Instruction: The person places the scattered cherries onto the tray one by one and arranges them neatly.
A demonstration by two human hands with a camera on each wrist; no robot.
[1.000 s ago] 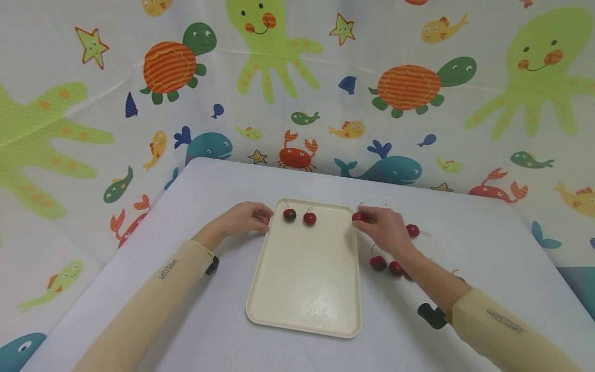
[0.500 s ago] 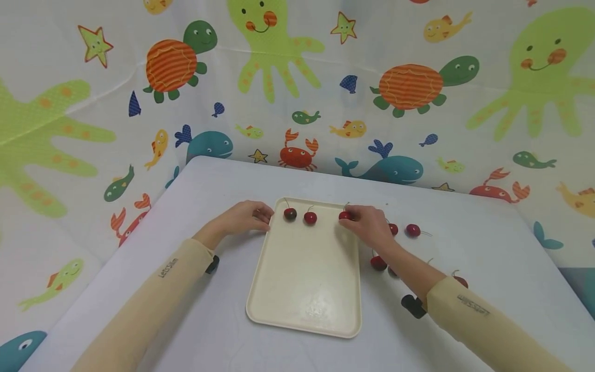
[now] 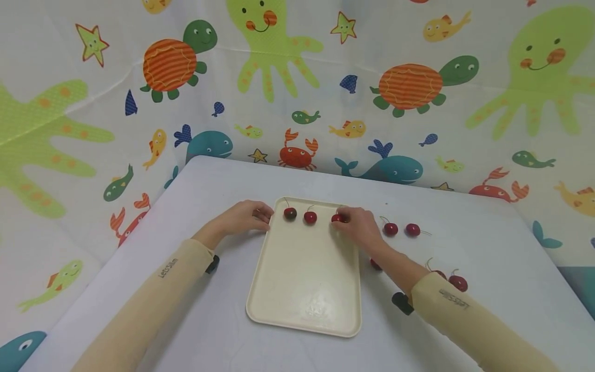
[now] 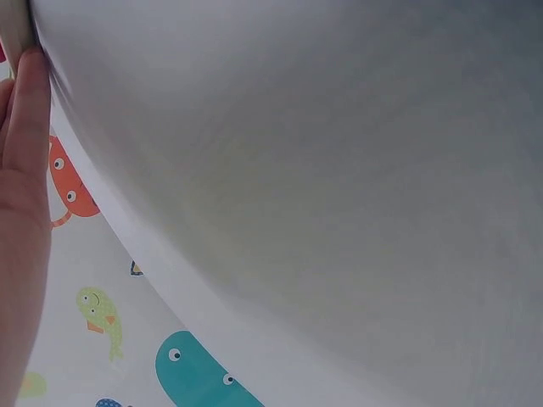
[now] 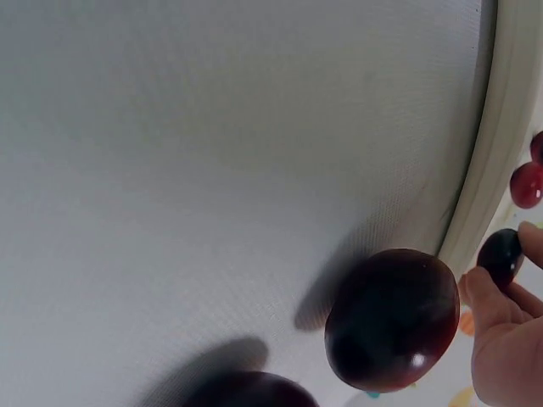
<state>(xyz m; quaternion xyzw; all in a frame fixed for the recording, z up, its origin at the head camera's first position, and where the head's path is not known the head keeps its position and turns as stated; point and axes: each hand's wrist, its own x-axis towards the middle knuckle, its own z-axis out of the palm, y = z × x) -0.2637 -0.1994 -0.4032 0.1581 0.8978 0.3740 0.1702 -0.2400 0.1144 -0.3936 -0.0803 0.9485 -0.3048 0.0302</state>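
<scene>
A cream rectangular tray lies in the middle of the head view. Two red cherries, one dark-patched and one brighter, sit along its far end. My right hand pinches a third cherry between thumb and fingers, over the tray's far right part. That same cherry looks dark in the right wrist view. At the tray's left rim, my left hand touches the edge near the far corner. In the left wrist view, its fingers lie fairly straight against the tray.
Right of the tray, several more cherries with stems lie on the white table, including a pair at the back and one farther front. My right forearm partly covers others. A sea-animal patterned cloth hangs behind.
My right hand has carried its cherry leftward from the tray's right rim to inside the tray, nearer the other two. The left hand has stayed at the left rim.
</scene>
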